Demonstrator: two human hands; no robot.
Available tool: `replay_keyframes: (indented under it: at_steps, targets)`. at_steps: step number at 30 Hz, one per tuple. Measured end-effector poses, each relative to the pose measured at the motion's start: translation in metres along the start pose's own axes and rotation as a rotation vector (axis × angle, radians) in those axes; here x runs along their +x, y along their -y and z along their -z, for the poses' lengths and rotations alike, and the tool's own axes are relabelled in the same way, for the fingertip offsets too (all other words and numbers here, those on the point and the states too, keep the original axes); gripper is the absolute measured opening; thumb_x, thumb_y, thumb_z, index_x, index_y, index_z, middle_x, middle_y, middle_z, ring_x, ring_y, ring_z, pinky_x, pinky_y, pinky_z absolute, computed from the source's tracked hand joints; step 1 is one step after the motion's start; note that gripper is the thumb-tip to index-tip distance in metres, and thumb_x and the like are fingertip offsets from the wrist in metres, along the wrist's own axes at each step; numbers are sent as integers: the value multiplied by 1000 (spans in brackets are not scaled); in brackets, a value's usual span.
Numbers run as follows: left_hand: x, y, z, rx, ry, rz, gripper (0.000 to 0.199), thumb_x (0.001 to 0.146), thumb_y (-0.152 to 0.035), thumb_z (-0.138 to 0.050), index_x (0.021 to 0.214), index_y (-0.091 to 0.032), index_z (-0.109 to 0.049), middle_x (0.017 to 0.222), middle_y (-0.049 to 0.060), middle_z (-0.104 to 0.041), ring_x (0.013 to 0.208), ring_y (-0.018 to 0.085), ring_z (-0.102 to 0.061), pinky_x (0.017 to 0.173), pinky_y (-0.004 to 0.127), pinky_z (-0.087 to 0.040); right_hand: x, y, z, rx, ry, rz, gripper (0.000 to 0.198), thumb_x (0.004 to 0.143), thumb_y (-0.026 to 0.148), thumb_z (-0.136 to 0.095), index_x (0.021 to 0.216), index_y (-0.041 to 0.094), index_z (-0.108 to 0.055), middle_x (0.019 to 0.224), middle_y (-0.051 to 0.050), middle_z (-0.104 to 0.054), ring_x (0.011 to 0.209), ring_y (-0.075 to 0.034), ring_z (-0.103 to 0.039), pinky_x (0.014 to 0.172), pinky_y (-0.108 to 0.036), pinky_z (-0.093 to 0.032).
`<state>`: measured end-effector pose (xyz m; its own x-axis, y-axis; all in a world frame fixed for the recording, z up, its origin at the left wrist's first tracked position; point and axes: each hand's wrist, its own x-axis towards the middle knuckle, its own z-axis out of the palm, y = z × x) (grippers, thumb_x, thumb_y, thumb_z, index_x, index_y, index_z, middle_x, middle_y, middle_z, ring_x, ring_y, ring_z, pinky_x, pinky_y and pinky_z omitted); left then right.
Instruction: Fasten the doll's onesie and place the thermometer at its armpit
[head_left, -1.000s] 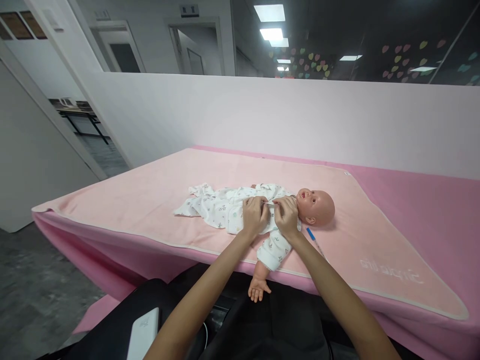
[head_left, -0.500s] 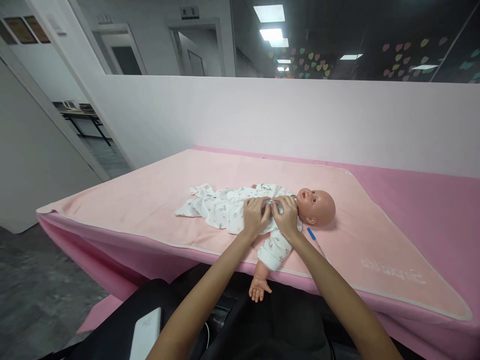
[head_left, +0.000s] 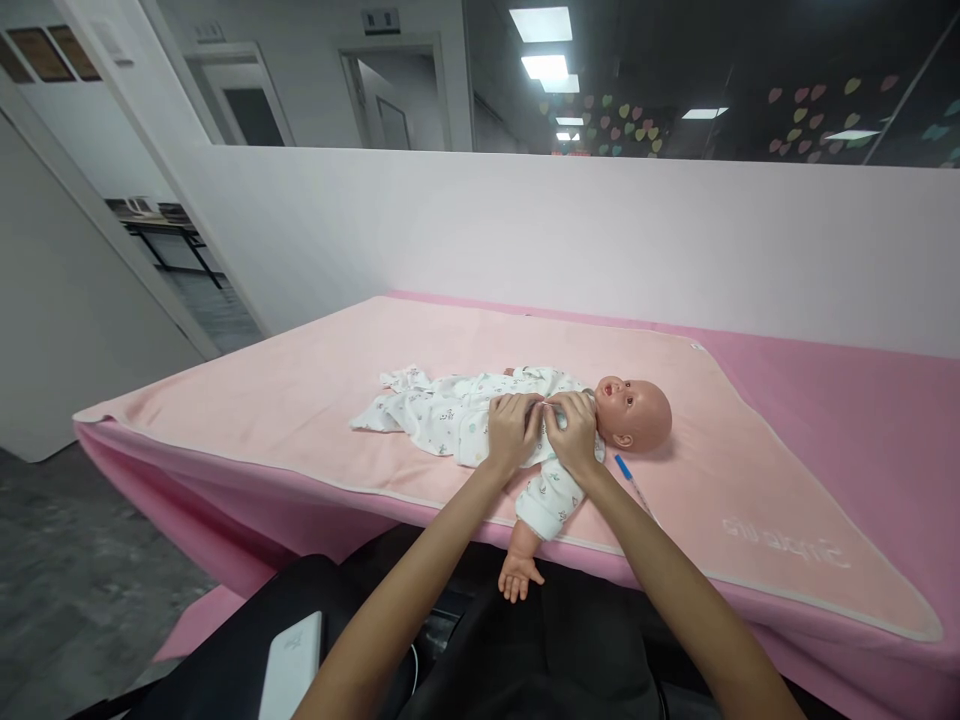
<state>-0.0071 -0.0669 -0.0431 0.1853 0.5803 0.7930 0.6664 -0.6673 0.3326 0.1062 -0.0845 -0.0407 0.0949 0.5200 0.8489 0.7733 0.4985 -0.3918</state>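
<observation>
A baby doll lies on its back with its head to the right, dressed in a white patterned garment. At its chest, my left hand is closed, with fingertips pinching the front of the garment. My right hand meets it from the right, also closed in a pinch on the cloth just below the doll's neck. A thin pale bit shows between the fingertips, too small to make out clearly. The doll's near arm hangs over the table's front edge, its hand palm up.
A peach blanket over a pink cloth covers the table. Right of my right forearm lies a thin stick with a blue cap. A white box-shaped device rests on my lap. Behind the table stands a white wall.
My fingertips have shifted very slightly at the doll's chest, and the pale bit between them shows less. The doll and the blue-capped stick stay in place.
</observation>
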Motion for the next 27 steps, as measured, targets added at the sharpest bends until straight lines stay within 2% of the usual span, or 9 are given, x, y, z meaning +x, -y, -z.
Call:
replay_keyframes:
  at_steps: [9, 14, 20, 24, 27]
  targets:
    - [2, 0, 2, 16, -47, -17, 17, 87, -23, -39, 90, -20, -56, 83, 3, -65, 77, 17, -55, 77, 34, -33, 1, 3, 3, 37, 14, -3, 11, 81, 18, -46, 76, 20, -55, 75, -2, -61, 77, -17, -51, 74, -32, -38]
    - [4, 3, 5, 63, -31, -49, 16, 85, -21, -41, 88, -20, -57, 82, 3, -65, 77, 18, -53, 77, 34, -33, 1, 2, 4, 114, 31, -49, 12, 82, 19, -45, 77, 20, -56, 76, -3, -61, 76, -17, -52, 72, -30, -41]
    - [4, 27, 23, 116, 9, -30, 14, 79, -18, -43, 81, -20, -57, 80, 3, -64, 77, 19, -52, 77, 36, -33, 0, -3, 1, 114, 34, -73, 12, 82, 21, -46, 78, 19, -57, 76, -3, -61, 76, -17, -53, 72, -32, -41]
    - [0, 46, 38, 56, 25, 20, 14, 78, -19, -41, 77, -21, -55, 74, 2, -62, 74, 18, -51, 76, 35, -34, -1, -3, 1, 105, 38, -63, 13, 83, 21, -45, 78, 20, -57, 77, -4, -61, 76, -18, -53, 72, -32, -41]
    - [-2, 50, 41, 26, 31, 54, 13, 77, -20, -41, 76, -22, -54, 72, 1, -61, 72, 18, -51, 76, 36, -33, -1, -3, 1, 94, 36, -57, 13, 83, 21, -44, 78, 20, -57, 77, -4, -61, 76, -18, -52, 72, -32, -41]
